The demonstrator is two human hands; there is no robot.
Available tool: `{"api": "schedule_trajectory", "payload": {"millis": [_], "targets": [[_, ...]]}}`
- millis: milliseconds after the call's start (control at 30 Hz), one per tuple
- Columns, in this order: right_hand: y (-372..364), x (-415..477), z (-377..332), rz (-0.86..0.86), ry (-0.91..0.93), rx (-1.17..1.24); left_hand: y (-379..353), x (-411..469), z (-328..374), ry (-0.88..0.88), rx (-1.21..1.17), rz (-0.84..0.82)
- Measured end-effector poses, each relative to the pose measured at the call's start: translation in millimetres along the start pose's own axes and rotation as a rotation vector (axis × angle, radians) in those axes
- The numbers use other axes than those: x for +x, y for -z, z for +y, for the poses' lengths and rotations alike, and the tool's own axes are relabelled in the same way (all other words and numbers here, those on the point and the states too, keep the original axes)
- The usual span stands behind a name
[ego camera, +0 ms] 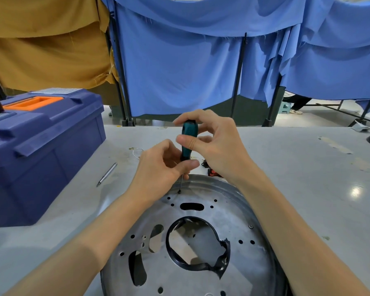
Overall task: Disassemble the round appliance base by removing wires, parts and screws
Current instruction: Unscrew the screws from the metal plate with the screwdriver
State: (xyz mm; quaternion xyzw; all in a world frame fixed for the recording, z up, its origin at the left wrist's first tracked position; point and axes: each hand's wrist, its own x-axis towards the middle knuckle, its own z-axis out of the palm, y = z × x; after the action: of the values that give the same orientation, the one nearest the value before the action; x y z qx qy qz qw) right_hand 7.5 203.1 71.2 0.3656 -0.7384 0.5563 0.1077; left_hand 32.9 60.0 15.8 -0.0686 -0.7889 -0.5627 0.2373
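Note:
The round metal appliance base (233, 214) lies flat at the table's near edge, with several holes and a large central opening rimmed by torn black plastic (220, 263). A teal-handled screwdriver (188, 138) stands upright, its tip on a small dark screw (179, 191) at the base's far rim. My right hand (216, 144) grips the top of the handle. My left hand (165, 167) pinches the handle's lower end and shaft. Another screw (251, 226) sits on the base's right side.
A blue toolbox (41, 150) with an orange handle stands at the left. A loose metal bit (106, 174) lies between the toolbox and the base. Small red and black parts (212, 172) and a thin wire (136, 151) lie behind my hands. Blue and tan curtains hang beyond the table.

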Motion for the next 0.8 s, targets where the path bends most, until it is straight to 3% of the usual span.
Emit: {"api": "schedule_trajectory", "payload": {"millis": [233,600,800], "targets": [[1.9,0.6,-0.2,-0.024,0.002,0.093,0.6,0.1,-1.6,-0.038,0.019,-0.026],[3.5,0.9,-0.2,-0.009,0.008,0.076,0.6,-0.8,-1.5,-0.036,-0.014,-0.075],[0.9,-0.5,-1.1,0.008,-0.003,0.032,0.3,0.4,-1.8,-0.009,-0.009,-0.024]]}}
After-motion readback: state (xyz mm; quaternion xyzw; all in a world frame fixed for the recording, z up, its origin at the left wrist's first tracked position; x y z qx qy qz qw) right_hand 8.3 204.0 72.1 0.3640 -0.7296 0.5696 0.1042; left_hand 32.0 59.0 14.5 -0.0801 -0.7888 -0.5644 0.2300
